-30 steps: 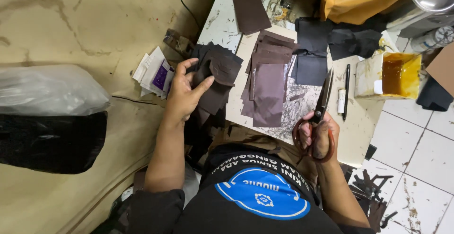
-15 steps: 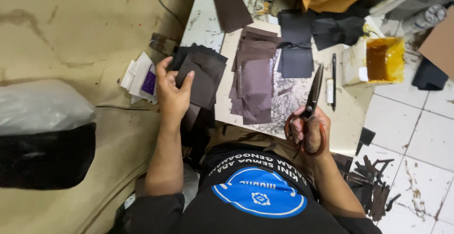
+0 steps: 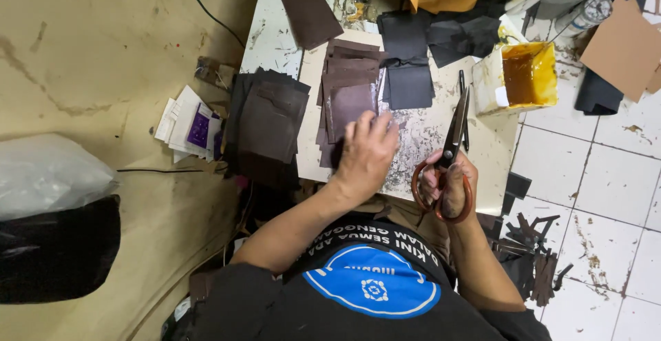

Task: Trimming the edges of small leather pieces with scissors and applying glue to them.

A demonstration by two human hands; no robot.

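At the centre of the counter (image 3: 441, 141), the left hand (image 3: 368, 151) is laid flat, fingers spread, on the near end of a stack of brown leather pieces (image 3: 348, 93); nothing is gripped, only pressed. At 3 o'clock from it, the right hand (image 3: 447, 186) is closed through the orange loops of a pair of scissors (image 3: 451, 145), whose dark blades point toward 12 o'clock and appear nearly shut, resting over the mottled cutting board (image 3: 420, 134).

For the step in hand, judged to be the taking of one piece from the stack, the top sheet is best separated with the fingertips alone, so that the sheets beneath stay squared. The blades are best kept pointed away from the spread fingers until the piece is lifted well apart from the pile.

A second, darker stack of leather (image 3: 268, 124) overhangs the counter's edge at 9 o'clock. Black pieces (image 3: 410, 65) lie at 12 o'clock, with a single long brown strip (image 3: 303, 3) at 11 o'clock. A tin of amber glue (image 3: 520, 76) stands at 2 o'clock, just beside the scissor tips.

The counter is a worn, pale slab, scratched and flecked with trimmings. To its left the surface is covered in tan sheeting (image 3: 103, 58), on which lie small paper cards (image 3: 189, 124), a thin black cable (image 3: 165, 170) and a clear plastic bag (image 3: 48, 176). To the right the floor (image 3: 606, 176) is of stained white tiles, with dark offcuts (image 3: 533, 251) scattered at 4 o'clock. A piece of brown cardboard (image 3: 623, 41) lies at 2 o'clock.
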